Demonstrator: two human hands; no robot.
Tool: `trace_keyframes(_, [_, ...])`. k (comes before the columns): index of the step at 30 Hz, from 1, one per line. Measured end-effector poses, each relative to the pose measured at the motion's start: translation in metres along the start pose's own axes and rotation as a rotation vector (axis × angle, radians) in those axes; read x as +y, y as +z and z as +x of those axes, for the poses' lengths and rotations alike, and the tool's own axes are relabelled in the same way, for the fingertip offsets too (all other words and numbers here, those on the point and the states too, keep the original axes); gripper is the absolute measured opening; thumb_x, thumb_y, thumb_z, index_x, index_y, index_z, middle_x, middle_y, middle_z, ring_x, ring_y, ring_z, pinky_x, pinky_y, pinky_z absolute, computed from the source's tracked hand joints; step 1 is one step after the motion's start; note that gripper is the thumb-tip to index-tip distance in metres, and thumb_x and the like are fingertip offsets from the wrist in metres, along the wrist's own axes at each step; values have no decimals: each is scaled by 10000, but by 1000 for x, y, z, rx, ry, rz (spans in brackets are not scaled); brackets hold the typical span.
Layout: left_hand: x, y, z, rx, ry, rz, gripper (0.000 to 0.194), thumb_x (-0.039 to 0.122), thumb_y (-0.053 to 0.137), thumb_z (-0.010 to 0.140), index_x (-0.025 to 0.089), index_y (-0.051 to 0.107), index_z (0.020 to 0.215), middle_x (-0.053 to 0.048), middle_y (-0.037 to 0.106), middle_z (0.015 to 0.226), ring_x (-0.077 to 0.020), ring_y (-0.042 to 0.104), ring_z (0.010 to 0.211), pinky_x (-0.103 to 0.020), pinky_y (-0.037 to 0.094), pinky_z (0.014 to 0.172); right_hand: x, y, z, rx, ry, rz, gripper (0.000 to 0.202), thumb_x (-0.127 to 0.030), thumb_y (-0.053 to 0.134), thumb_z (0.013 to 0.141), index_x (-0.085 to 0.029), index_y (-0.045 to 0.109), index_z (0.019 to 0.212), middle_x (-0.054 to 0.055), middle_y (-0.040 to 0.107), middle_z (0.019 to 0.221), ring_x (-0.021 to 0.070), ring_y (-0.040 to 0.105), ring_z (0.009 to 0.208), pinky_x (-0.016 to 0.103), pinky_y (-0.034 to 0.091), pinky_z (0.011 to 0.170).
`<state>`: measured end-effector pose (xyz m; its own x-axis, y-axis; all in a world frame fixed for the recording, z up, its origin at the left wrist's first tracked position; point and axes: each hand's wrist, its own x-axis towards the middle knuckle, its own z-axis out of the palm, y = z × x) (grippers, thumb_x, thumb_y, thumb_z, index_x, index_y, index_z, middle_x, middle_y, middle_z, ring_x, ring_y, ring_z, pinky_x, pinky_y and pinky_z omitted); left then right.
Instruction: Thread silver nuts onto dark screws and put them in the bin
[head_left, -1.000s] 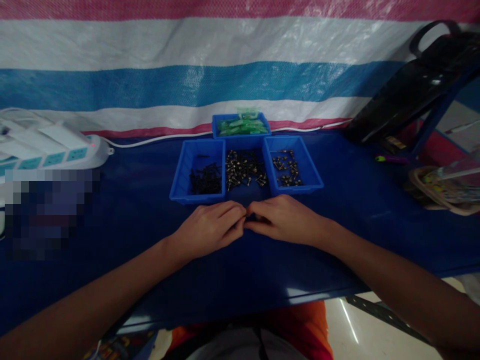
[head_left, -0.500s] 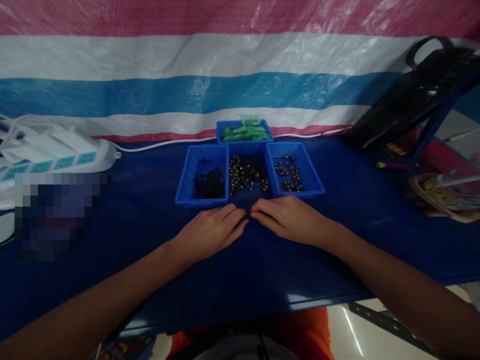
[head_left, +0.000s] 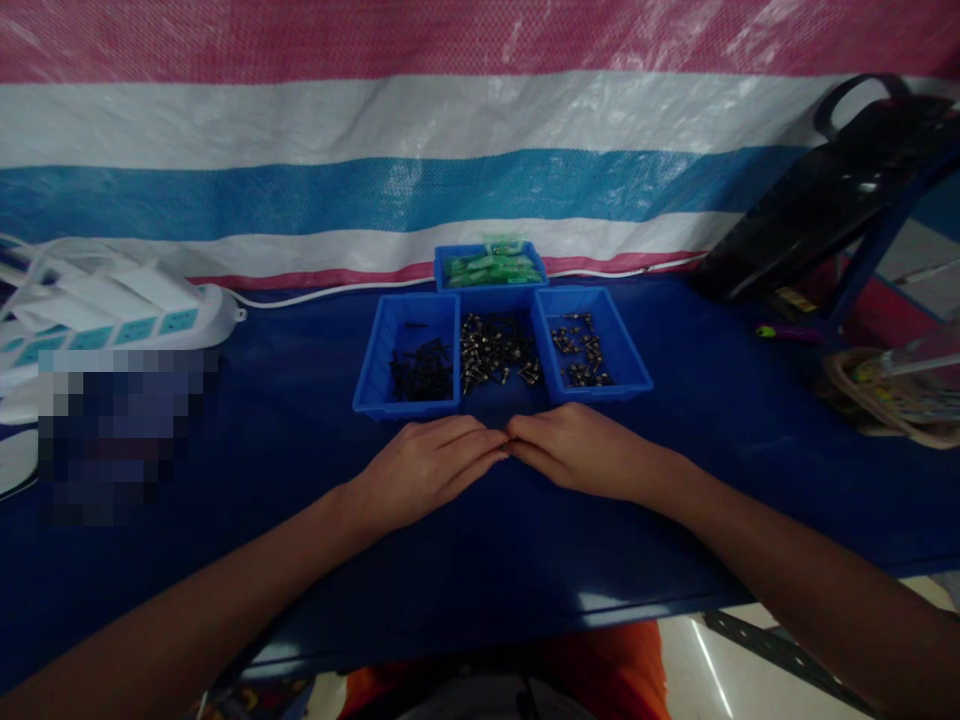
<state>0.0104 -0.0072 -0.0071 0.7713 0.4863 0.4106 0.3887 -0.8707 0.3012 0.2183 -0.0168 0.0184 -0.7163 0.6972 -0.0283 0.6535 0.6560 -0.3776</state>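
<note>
Both of my hands lie palm down on the blue table top (head_left: pixel 712 450), and their fingertips meet in the middle. My left hand (head_left: pixel 429 467) and my right hand (head_left: pixel 583 452) rest just in front of three blue trays. Nothing shows in either hand. The left tray (head_left: pixel 409 350) holds black screws. The middle tray (head_left: pixel 496 350) holds a heap of silvery and dark screws. Fewer small metal parts lie in the right tray (head_left: pixel 590 345). Behind them a fourth blue tray (head_left: pixel 489 265) holds green plastic pieces.
A white power strip (head_left: pixel 112 310) with plugs lies at the left, with a blurred patch in front of it. A black bag (head_left: pixel 825 190) leans at the back right. A woven basket (head_left: pixel 885 400) and a purple pen (head_left: pixel 780 332) are at the right. A striped tarp hangs behind.
My fingers were pinched together around something small and dark a second ago. They have since flattened onto the table, and the fingertips now touch. The view has tilted up slightly.
</note>
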Motion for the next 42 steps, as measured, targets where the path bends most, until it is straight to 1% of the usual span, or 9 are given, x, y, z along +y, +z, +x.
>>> trace_keyframes(3, [-1,-1,0,-27,-70,36,209,234,438,890,170,549,1055,-21,621,897,-104,595,790,-216,495,726,0,-4,0,29,31,-33,186,-265,387,908,-162,529,845,16,617,724,121,574,641,227,350,580])
trace_keyframes(8, [0,0,2,-143,-153,195,229,284,401,902,175,585,982,-11,618,797,-127,599,686,-242,485,618,-3,-6,-3,67,41,-137,209,-260,376,911,-158,532,817,26,635,726,128,589,652,236,356,587])
trace_keyframes(14, [4,1,6,-227,-166,146,231,292,376,907,184,580,906,5,591,740,-121,589,680,-225,445,587,-5,-3,-4,158,-43,-181,257,-255,339,918,-155,544,802,27,636,734,128,592,679,245,366,616])
trace_keyframes(18, [5,2,7,-235,-198,123,226,300,378,899,181,565,852,7,571,721,-124,579,666,-230,428,565,-3,-6,-4,153,-38,-131,262,-272,337,921,-160,554,827,23,630,736,127,591,701,239,373,632])
trace_keyframes(21, [5,1,7,-211,-227,63,182,278,395,887,176,546,890,2,569,758,-118,571,679,-226,432,585,-1,-9,-4,125,-3,-86,225,-273,371,912,-164,560,855,22,636,762,126,593,706,236,374,633])
trace_keyframes(27, [6,-3,5,-71,-230,-115,126,260,433,881,173,509,932,7,547,766,-88,541,660,-198,442,601,0,-8,-3,109,35,-51,217,-270,375,915,-162,553,852,17,618,729,126,581,667,234,363,609])
trace_keyframes(33, [7,-1,4,24,-162,-141,127,204,437,882,171,505,984,-27,566,918,-100,565,822,-210,483,732,-2,-2,0,102,9,60,222,-265,353,924,-162,545,880,7,600,739,109,565,667,221,367,613])
trace_keyframes(38, [5,0,4,24,-114,-146,178,158,428,881,174,518,1034,-31,574,992,-93,559,919,-210,470,836,2,0,0,103,17,57,240,-308,369,922,-162,548,855,2,596,721,108,562,652,219,362,602])
trace_keyframes(42, [4,0,4,20,-103,-128,154,166,438,858,160,539,974,-27,603,936,-91,584,833,-195,493,748,2,-1,-1,105,22,119,214,-334,435,892,-167,565,858,-5,603,711,100,563,647,209,356,594])
